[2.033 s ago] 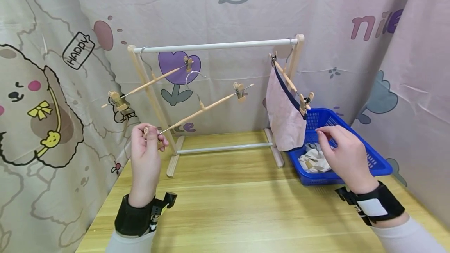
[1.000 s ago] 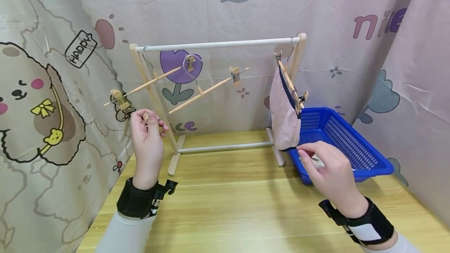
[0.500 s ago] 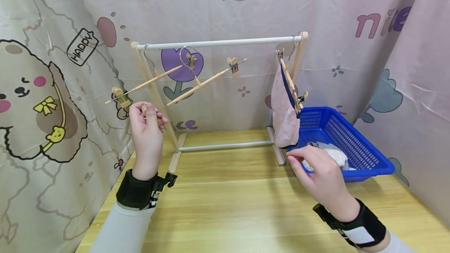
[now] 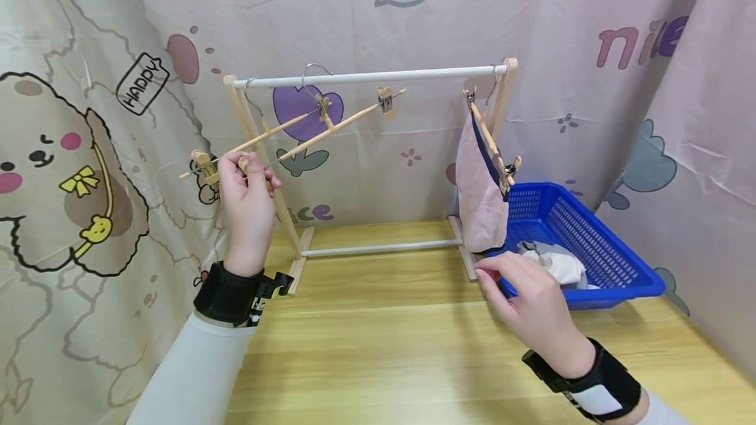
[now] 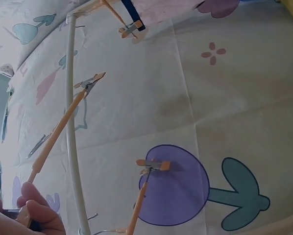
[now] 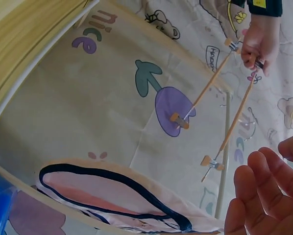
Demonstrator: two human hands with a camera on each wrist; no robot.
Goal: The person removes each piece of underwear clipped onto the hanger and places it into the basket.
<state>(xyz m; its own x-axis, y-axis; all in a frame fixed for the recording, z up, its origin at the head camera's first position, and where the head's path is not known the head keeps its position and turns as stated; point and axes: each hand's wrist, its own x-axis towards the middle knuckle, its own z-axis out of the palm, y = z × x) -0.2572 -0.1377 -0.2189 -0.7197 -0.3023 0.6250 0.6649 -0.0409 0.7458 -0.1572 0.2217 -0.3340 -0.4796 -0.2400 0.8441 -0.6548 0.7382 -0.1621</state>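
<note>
My left hand (image 4: pixel 248 205) grips one clip end of a wooden clip hanger (image 4: pixel 336 126), which slants up to the right. In the head view the hanger's metal hook (image 4: pixel 313 69) overlaps the drying rack's white rail (image 4: pixel 407 75); the right wrist view shows the hook (image 6: pixel 252 122) apart from the rail. My right hand (image 4: pixel 537 300) hovers before the basket, fingers loosely bent, holding nothing visible. Just behind it hangs a pink garment (image 4: pixel 481 195) with dark navy edging, clipped to another hanger (image 4: pixel 483 128) at the rail's right end.
An unloaded clip hanger (image 4: pixel 277 126) hangs at the rail's left end, close behind the held one. A blue plastic basket (image 4: pixel 602 251) with pale crumpled cloth (image 4: pixel 561 264) stands at the right on the wooden table (image 4: pixel 378 340). Printed curtains (image 4: pixel 378 38) surround the rack.
My left hand has raised the hanger, bringing its hook up to rail height. My right hand has moved left and down, away from the clip on the pink garment's hanger.
</note>
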